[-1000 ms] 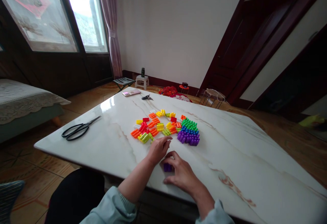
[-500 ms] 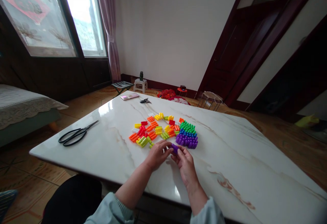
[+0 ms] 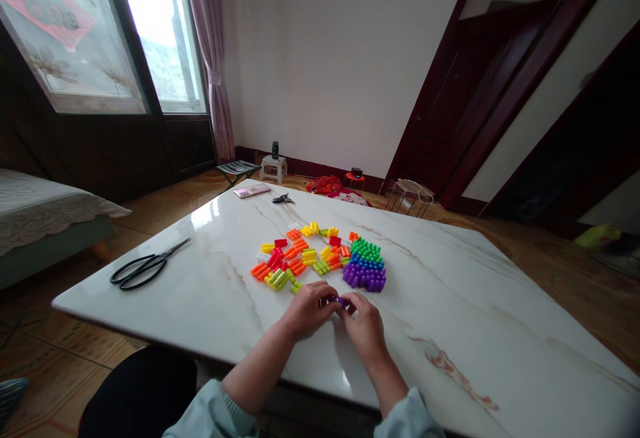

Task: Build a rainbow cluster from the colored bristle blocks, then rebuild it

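Above the table, my left hand [image 3: 313, 307] and my right hand [image 3: 364, 326] meet fingertip to fingertip, both closed on a small purple plastic building block [image 3: 342, 302]. Fingers cover most of the block. Just beyond my right hand stands a joined cluster of knobbed blocks, with purple blocks [image 3: 364, 278] in front, blue blocks [image 3: 369, 261] behind them and green blocks [image 3: 366, 249] farther back. Loose blocks [image 3: 295, 251] in orange, yellow, red, lime and white lie beyond my left hand.
Black-handled scissors [image 3: 150, 265] lie at the left of the marble-patterned table [image 3: 450, 305]. A phone [image 3: 252, 191] and a set of keys [image 3: 283, 199] rest near the far edge. Behind the table are a white stool [image 3: 273, 168] and a wire-legged stool [image 3: 411, 191].
Both hands have come slightly lower and closer together around the purple block, which now shows less between the fingers. The view has shifted a little.
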A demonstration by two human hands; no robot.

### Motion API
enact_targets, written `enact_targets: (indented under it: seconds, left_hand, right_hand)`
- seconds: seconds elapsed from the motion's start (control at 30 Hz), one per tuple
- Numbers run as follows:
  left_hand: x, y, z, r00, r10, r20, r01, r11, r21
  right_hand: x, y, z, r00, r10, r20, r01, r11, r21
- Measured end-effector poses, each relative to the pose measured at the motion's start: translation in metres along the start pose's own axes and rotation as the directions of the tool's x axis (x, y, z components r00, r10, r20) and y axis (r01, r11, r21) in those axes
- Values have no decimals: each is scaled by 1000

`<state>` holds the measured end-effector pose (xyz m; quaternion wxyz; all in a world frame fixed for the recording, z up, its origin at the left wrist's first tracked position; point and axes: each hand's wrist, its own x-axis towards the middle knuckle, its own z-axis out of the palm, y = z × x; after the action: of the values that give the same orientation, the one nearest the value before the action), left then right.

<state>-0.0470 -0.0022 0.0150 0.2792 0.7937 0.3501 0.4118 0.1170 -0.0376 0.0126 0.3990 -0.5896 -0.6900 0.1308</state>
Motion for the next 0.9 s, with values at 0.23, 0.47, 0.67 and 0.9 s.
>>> enact_targets:
  seconds: [0.23, 0.47, 0.67, 0.9]
  left_hand:
    - [0, 0, 1, 998, -46, -33, 48, 996, 71]
    - [0, 0, 0, 998, -57, -36, 60, 994, 97]
    - [1, 2, -1, 997, -65, -40, 69, 992, 107]
    - [1, 3, 0, 997, -71, -33, 74, 991, 110]
  right_hand:
    - [9, 48, -14, 962, 194, -194, -188, 981, 45]
    - [2, 46, -19, 945, 103, -312, -151, 979, -135]
    - [-9, 36, -19, 983, 26, -184, -76, 961, -267]
    - [-7, 33, -17, 992, 27, -123, -51, 979, -198]
